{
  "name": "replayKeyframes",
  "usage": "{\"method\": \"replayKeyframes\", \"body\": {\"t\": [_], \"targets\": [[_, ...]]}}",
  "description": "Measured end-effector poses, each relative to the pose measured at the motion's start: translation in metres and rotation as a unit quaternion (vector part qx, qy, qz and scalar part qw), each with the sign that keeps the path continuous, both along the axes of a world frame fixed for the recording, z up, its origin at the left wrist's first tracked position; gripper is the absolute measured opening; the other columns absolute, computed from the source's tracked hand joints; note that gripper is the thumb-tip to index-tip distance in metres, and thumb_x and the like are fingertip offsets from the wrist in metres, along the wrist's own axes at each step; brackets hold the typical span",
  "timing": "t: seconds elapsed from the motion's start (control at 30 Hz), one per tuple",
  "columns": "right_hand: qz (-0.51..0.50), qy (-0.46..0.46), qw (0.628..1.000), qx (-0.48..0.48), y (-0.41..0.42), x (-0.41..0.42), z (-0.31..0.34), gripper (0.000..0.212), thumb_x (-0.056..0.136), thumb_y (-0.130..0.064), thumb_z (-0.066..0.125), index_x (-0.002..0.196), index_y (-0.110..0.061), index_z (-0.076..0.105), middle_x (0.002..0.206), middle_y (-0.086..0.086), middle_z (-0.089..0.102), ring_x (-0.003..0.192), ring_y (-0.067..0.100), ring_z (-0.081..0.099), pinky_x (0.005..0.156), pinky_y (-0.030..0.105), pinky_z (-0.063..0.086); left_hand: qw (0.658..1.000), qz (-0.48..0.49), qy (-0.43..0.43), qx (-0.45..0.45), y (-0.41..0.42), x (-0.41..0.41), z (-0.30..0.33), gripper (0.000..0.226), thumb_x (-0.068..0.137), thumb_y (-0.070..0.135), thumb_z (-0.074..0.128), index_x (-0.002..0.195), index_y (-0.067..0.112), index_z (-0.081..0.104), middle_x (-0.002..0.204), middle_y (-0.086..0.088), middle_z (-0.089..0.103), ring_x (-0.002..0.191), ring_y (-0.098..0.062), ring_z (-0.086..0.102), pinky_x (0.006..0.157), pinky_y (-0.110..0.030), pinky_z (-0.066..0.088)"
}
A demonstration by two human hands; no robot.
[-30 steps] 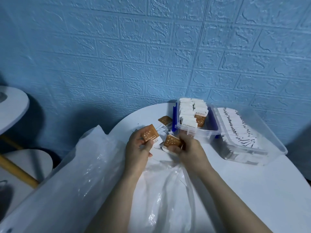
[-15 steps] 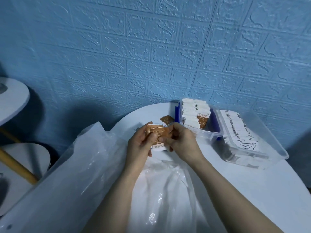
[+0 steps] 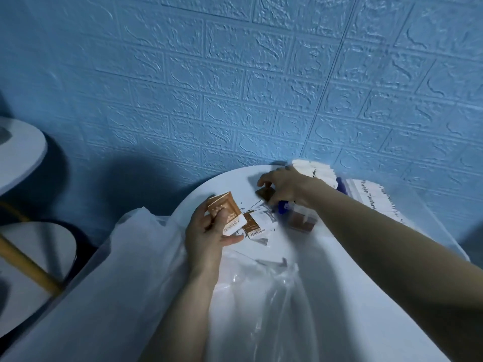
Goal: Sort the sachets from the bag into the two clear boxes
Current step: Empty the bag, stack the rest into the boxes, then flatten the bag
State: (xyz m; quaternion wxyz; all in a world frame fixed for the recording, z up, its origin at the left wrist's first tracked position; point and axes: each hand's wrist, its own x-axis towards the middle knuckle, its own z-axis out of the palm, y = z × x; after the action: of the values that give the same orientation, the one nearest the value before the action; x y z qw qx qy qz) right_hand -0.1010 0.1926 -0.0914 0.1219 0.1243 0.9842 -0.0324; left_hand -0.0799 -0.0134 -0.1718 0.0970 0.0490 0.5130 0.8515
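Observation:
My left hand [image 3: 206, 231] grips a small stack of brown-and-white sachets [image 3: 226, 212] above the round white table [image 3: 235, 178]. My right hand [image 3: 285, 184] reaches to the far side and pinches a lone brown sachet [image 3: 264, 193] lying on the table. More sachets [image 3: 252, 227] lie loose between my hands. The nearer clear box [image 3: 300, 220], with a blue part, stands behind my right wrist and holds white sachets [image 3: 317, 169]. The second clear box [image 3: 376, 202] of white sachets sits to its right, partly hidden by my forearm. The translucent plastic bag [image 3: 125, 270] lies crumpled in front.
A blue brick-pattern wall [image 3: 235, 87] stands right behind the table. At the left are another round white tabletop [image 3: 18, 158] and a lower one on a wooden leg [image 3: 28, 267]. The bag spills over the table's near left edge.
My right hand has left the stack, which stays in my left hand, and reached forward to the lone brown sachet near the box. The camera has tilted.

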Motion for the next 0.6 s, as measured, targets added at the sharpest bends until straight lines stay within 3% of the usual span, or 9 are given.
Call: {"method": "replayKeyframes", "body": {"t": [0.07,0.13,0.2,0.3,0.4,0.5,0.6], "targets": [[-0.023,-0.039,0.999,-0.005,0.000,-0.007,-0.003,0.076,0.074,-0.024,0.079,0.140,-0.033,0.042,0.137,-0.002,0.051,0.127,0.029,0.039,0.104,0.040,0.039,1.000,-0.013,-0.007,0.009,0.000,0.000,-0.001,0.029,0.091,0.002,0.060,0.119,0.007,0.061,0.096,-0.009,0.069,0.083,-0.022,0.065,0.056,-0.034,0.057],[0.007,-0.048,0.997,0.052,-0.002,-0.011,-0.005,0.064,0.085,-0.018,0.067,0.142,-0.031,0.040,0.140,0.001,0.049,0.128,0.029,0.041,0.108,0.037,0.030,1.000,-0.015,-0.015,0.019,0.001,-0.002,-0.002,0.030,0.093,0.002,0.058,0.122,0.006,0.060,0.097,-0.010,0.070,0.083,-0.022,0.067,0.059,-0.034,0.058],[0.040,-0.032,0.994,0.099,-0.005,-0.014,-0.006,0.050,0.088,-0.014,0.060,0.135,-0.025,0.047,0.134,0.004,0.051,0.123,0.027,0.046,0.106,0.039,0.026,0.999,-0.017,-0.018,0.023,0.002,-0.002,-0.002,0.030,0.093,0.002,0.057,0.123,0.005,0.059,0.098,-0.011,0.070,0.082,-0.021,0.068,0.061,-0.034,0.058],[0.044,0.005,0.996,0.073,-0.003,-0.016,-0.008,0.041,0.081,-0.015,0.070,0.118,-0.020,0.055,0.112,-0.001,0.057,0.106,0.020,0.051,0.102,0.038,0.029,1.000,-0.021,-0.012,0.012,0.003,-0.002,-0.002,0.031,0.094,0.002,0.056,0.124,0.005,0.058,0.099,-0.009,0.071,0.083,-0.019,0.069,0.062,-0.035,0.059],[0.005,0.113,0.991,-0.072,-0.001,-0.013,-0.008,0.024,0.078,-0.006,0.070,0.097,-0.019,0.063,0.095,0.000,0.062,0.096,0.019,0.057,0.090,0.033,0.043,1.000,-0.018,-0.018,0.018,0.003,-0.002,-0.002,0.031,0.094,0.003,0.056,0.125,0.003,0.057,0.102,-0.012,0.070,0.087,-0.024,0.068,0.064,-0.037,0.060],[-0.039,0.201,0.943,-0.262,0.000,-0.001,-0.004,0.023,0.081,0.004,0.068,0.083,-0.019,0.065,0.085,0.004,0.067,0.084,0.017,0.060,0.078,0.028,0.049,0.999,-0.023,-0.025,0.035,0.002,-0.001,0.000,0.033,0.094,0.003,0.055,0.127,0.004,0.055,0.107,-0.013,0.068,0.093,-0.028,0.066,0.065,-0.037,0.059],[-0.032,0.231,0.895,-0.380,-0.003,0.018,0.002,0.028,0.085,0.011,0.062,0.084,-0.016,0.066,0.081,0.007,0.066,0.074,0.016,0.060,0.070,0.026,0.050,0.998,-0.039,-0.027,0.049,0.001,-0.001,0.002,0.038,0.094,0.001,0.055,0.130,0.009,0.053,0.117,-0.012,0.065,0.100,-0.029,0.065,0.067,-0.039,0.059]]}}
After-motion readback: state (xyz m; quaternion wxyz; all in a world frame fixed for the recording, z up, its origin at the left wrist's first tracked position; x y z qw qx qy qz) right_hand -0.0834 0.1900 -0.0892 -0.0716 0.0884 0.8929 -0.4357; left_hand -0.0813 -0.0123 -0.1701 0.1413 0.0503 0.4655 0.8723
